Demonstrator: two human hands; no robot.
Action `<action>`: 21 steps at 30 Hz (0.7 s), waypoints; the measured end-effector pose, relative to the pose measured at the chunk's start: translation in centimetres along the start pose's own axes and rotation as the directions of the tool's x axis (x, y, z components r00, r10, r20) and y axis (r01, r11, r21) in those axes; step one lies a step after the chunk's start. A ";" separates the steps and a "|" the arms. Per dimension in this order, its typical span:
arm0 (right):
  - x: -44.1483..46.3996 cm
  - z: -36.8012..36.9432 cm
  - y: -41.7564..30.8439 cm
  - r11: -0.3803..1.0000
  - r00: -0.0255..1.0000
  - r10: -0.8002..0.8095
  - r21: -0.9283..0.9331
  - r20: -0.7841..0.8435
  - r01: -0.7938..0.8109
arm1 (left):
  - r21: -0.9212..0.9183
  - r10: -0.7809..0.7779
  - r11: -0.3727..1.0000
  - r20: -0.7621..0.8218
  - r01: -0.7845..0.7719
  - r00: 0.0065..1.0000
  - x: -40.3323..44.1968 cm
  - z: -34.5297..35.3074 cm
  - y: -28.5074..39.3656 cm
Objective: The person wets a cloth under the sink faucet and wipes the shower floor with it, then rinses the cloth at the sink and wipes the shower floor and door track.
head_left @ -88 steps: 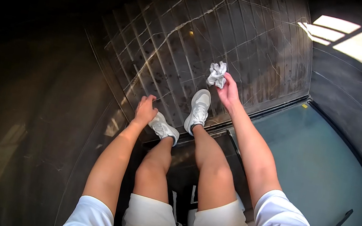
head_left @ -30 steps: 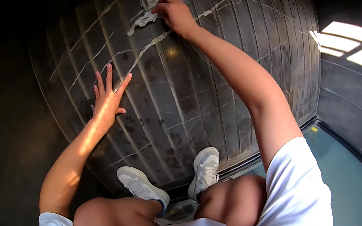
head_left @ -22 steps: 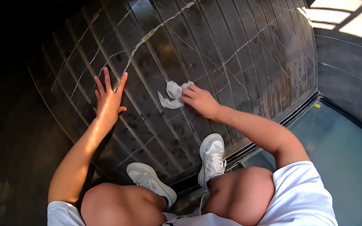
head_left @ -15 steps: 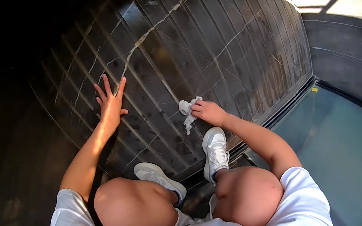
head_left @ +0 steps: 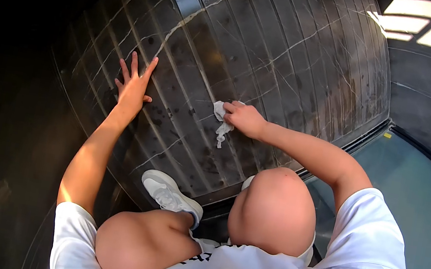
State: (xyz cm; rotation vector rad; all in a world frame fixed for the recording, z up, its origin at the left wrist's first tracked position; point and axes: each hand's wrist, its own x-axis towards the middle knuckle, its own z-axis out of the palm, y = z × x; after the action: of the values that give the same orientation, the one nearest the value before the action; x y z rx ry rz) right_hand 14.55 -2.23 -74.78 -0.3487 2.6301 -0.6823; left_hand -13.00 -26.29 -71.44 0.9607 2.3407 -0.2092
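My left hand (head_left: 133, 88) lies with spread fingers on a dark, grooved panel (head_left: 216, 31) that has pale marble-like veins. To its right, my right hand (head_left: 247, 120) pinches a crumpled white tissue (head_left: 222, 126) against the same surface. Part of the tissue hangs loose below the fingers, and the rest is hidden by them. Dark spots and smudges mark the panel around both hands.
My knees are bent close to the panel. One white shoe (head_left: 171, 191) shows below my hands; the other is mostly behind my knee. At right, a bluish glass pane (head_left: 407, 191) with a dark frame carries a yellow sticker (head_left: 387, 135). Sunlight falls at the upper right.
The view has shifted. My left hand appears higher, and my right hand with the tissue sits slightly higher and further left. My right knee now covers most of one shoe.
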 end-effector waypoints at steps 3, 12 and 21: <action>0.4 0.6 -0.3 0.997 0.996 0.078 0.027 -0.037 -0.077 | -0.006 0.012 1.000 -0.143 -0.013 0.990 -3.4 1.1 0.9; -0.1 1.5 -0.5 0.999 0.984 0.040 0.017 -0.173 -0.038 | -0.411 -0.149 0.894 0.105 0.179 0.983 -22.5 7.0 3.5; -1.5 1.1 0.2 0.990 0.998 0.019 0.140 -0.062 -0.010 | -0.309 -0.019 0.950 0.113 0.053 0.993 -29.3 7.1 -2.5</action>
State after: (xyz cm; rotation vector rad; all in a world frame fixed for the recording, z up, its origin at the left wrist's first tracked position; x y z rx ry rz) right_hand 16.32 -2.01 -75.25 -0.2708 2.6226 -0.8802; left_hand 5.10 -47.85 -60.42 0.7325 2.2066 0.0914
